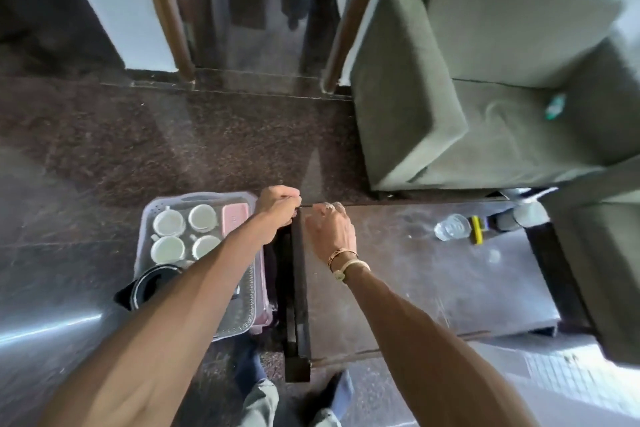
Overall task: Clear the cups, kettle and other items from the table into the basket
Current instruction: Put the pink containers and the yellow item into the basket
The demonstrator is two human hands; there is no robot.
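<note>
A pale perforated basket (242, 319) stands on the floor left of the dark table (433, 281). In it are several white cups (168, 222), a pink flat item (235, 218) and a black kettle (152, 284), partly hidden by my left forearm. My left hand (278, 208) hovers between the basket's far right corner and the table's far left corner, its fingers curled into a fist; nothing shows inside it. My right hand (332, 229) rests on the table by that corner, fingers bent down onto the surface. A clear glass (452, 227) lies on the table's far right.
Beside the glass lie a yellow-and-black item (478, 229) and a dark item with a pale end (519, 218). A green armchair (485, 80) stands behind the table and another (606, 270) at its right. My feet (256, 371) are near the table's front left leg.
</note>
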